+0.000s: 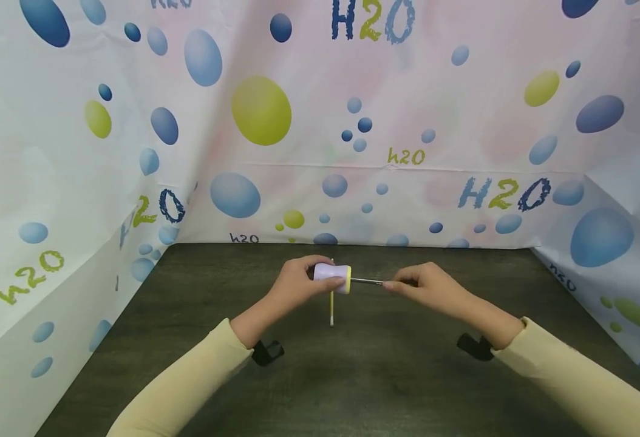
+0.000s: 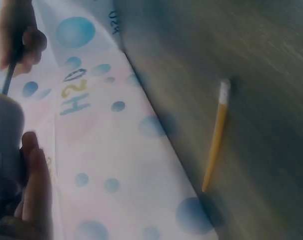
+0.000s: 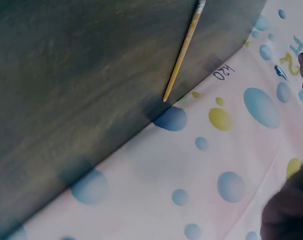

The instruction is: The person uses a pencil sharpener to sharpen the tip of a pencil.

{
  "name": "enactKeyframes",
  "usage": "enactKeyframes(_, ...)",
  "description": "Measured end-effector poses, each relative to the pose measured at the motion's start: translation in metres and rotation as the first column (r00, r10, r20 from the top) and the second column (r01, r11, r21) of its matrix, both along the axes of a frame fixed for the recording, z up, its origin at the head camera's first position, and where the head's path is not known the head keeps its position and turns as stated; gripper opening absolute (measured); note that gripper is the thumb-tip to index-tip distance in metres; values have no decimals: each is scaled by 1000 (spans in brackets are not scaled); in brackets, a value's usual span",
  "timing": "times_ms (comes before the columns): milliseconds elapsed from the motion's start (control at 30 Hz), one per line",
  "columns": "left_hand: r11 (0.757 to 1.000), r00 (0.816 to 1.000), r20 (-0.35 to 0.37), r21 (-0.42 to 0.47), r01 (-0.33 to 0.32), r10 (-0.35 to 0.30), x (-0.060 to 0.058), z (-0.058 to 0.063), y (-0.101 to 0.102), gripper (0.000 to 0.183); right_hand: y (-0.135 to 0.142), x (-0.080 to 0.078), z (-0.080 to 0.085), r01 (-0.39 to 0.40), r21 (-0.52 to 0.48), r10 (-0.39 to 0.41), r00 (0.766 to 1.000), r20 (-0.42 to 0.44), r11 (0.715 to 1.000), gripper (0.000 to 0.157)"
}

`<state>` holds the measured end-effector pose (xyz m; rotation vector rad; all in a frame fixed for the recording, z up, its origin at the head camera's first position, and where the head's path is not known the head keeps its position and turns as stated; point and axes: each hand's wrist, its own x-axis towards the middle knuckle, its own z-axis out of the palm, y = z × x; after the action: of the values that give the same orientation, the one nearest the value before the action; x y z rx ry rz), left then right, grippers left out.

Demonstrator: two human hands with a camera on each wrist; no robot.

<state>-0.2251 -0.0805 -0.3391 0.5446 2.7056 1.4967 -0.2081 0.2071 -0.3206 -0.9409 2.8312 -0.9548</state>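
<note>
My left hand [image 1: 296, 280] grips a lavender, waisted cylinder [image 1: 329, 271] with a yellow rim, held sideways over the table. From its rimmed end a thin grey rod [image 1: 365, 281] runs to the right. The rod's far end is pinched between the thumb and fingers of my right hand [image 1: 432, 287]. In the left wrist view the rod [image 2: 10, 77] meets the yellow-rimmed end of the cylinder [image 2: 5, 142], so whatever part lies inside is hidden. Beneath the cylinder, a yellow pencil [image 1: 331, 308] with a white end lies on the table, partly covered in the head view.
The dark wood-patterned table [image 1: 364, 376] ends at the back against a white sheet [image 1: 309, 158] with blue and green dots and H2O lettering. This sheet also encloses the left and right sides. Black straps [image 1: 268, 352] show beneath both wrists.
</note>
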Motion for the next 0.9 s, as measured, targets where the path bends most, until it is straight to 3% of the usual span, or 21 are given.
enactKeyframes(67, 999, 996, 85, 47, 2, -6, -2, 2, 0, 39, -2, 4, 0, 6, 42, 1, 986, -168, 999, 16)
enactKeyframes(100, 996, 992, 128, 87, 7, -18, -3, 3, -1, 38, -3, 6, -1, 10, 63, 7, 965, -263, 998, 18)
enactKeyframes(167, 988, 977, 207, 155, 9, -42, -4, 4, -1, 38, -4, 8, -2, 25, 100, 24, 886, -463, 995, 30)
enactKeyframes(200, 983, 967, 248, 184, 8, -55, -5, 4, -1, 38, -4, 8, -3, 37, 116, 34, 829, -559, 993, 37)
enactKeyframes(300, 972, 929, 358, 236, 7, -94, -6, 5, -2, 41, -6, 6, -7, 55, 146, 82, 616, -783, 988, 57)
enactKeyframes(433, 968, 868, 473, 248, 38, -155, -6, 6, -2, 48, -7, 0, -12, 72, 162, 132, 309, -942, 984, 51)
enactKeyframes(467, 966, 850, 498, 252, 48, -172, -6, 6, -3, 49, -7, -2, -13, 75, 159, 136, 249, -959, 985, 48)
enactKeyframes(500, 965, 835, 517, 256, 60, -189, -6, 6, -2, 50, -7, -3, -15, 72, 154, 136, 205, -969, 985, 46)
enactKeyframes(533, 965, 824, 530, 253, 73, -201, -6, 6, -2, 50, -7, -4, -16, 73, 151, 137, 172, -976, 986, 45)
enactKeyframes(567, 965, 817, 538, 249, 81, -207, -5, 6, -1, 50, -7, -5, -17, 67, 146, 133, 160, -978, 987, 46)
enactKeyframes(600, 966, 817, 538, 244, 84, -207, -5, 5, -1, 49, -7, -5, -18, 64, 143, 131, 165, -977, 988, 47)
enactKeyframes(633, 968, 825, 529, 236, 82, -199, -4, 4, 0, 48, -7, -5, -19, 60, 137, 123, 193, -973, 989, 49)
enactKeyframes(667, 970, 839, 510, 228, 80, -189, -3, 3, 1, 46, -7, -4, -19, 67, 133, 113, 245, -963, 989, 52)
enactKeyframes(700, 974, 863, 474, 213, 78, -173, -3, 2, 2, 44, -8, -3, -18, 73, 130, 101, 315, -944, 989, 55)
enactKeyframes(733, 979, 892, 428, 190, 72, -149, -2, 1, 3, 43, -8, -1, -18, 85, 132, 87, 405, -910, 988, 58)
enactKeyframes(800, 990, 950, 300, 129, 52, -89, 1, -2, 5, 41, -9, 1, -15, 92, 140, 49, 641, -766, 986, 59)
enactKeyframes(867, 998, 993, 102, 42, 52, -56, 4, -6, 5, 41, -9, 2, -9, 46, 131, 19, 890, -456, 990, 58)
enactKeyframes(900, 998, 998, -24, -17, 57, -58, 6, -8, 4, 43, -9, 1, -6, 8, 94, 14, 974, -224, 995, 56)
